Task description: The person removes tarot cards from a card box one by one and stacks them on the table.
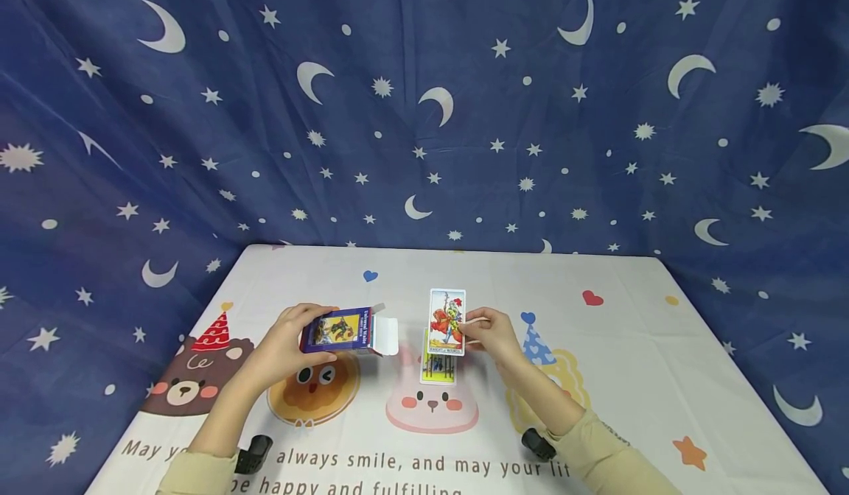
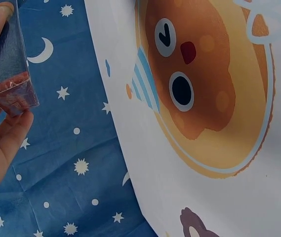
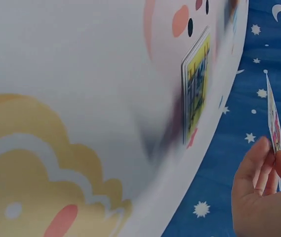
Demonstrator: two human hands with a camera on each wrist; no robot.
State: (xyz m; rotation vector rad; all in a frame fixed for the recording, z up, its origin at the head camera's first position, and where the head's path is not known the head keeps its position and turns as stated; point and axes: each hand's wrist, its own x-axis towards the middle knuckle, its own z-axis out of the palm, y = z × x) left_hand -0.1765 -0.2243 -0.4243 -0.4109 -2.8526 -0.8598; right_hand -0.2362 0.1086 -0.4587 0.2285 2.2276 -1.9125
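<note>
In the head view the left hand (image 1: 288, 344) grips a blue and yellow tarot card box (image 1: 337, 330), thumb along the near side and fingers along the far side. The white end flap (image 1: 385, 335) of that box hangs open toward the right. Between thumb and fingers the right hand (image 1: 492, 334) pinches one tarot card (image 1: 446, 322) by its right edge, picture facing up. Beneath this card, a small stack of cards (image 1: 438, 368) with a yellow picture lies on the table, partly hidden. The right wrist view shows the held card (image 3: 274, 118) raised apart from the stack (image 3: 196, 89).
A white tablecloth (image 1: 630, 348) printed with cartoon faces, hearts and lettering covers the table. Behind it hangs a blue curtain (image 1: 371, 112) with moons and stars. Dark wrist devices sit by both sleeves, one near the left sleeve (image 1: 199, 473).
</note>
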